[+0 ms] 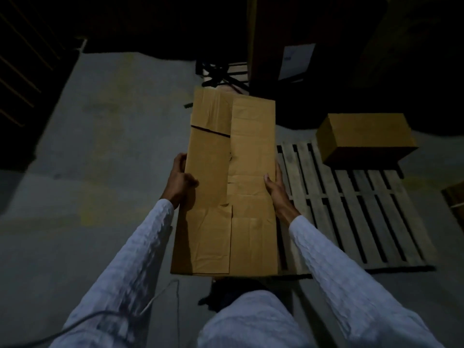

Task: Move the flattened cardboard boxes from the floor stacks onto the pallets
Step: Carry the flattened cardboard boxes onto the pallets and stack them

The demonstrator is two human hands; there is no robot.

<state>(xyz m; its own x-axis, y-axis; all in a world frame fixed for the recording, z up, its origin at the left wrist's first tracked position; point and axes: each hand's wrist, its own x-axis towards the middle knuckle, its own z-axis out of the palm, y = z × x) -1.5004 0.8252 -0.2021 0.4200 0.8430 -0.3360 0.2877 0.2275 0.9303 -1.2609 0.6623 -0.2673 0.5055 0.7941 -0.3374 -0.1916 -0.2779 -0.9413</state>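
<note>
A flattened brown cardboard box (231, 177) is held lengthwise in front of me, above the grey floor. My left hand (179, 180) grips its left edge about halfway along. My right hand (275, 183) clasps the right edge, thumb on top. A wooden slatted pallet (351, 209) lies on the floor just right of the box, and the box's right edge overlaps the pallet's left side. An assembled brown carton (364, 138) sits on the pallet's far corner.
Dark shelving and a black stand (221, 74) are beyond the box. A sheet of white paper (296, 60) hangs on a dark upright at the back. A thin cable (160, 295) trails on the floor near my feet. More cardboard (454, 199) shows at the right edge.
</note>
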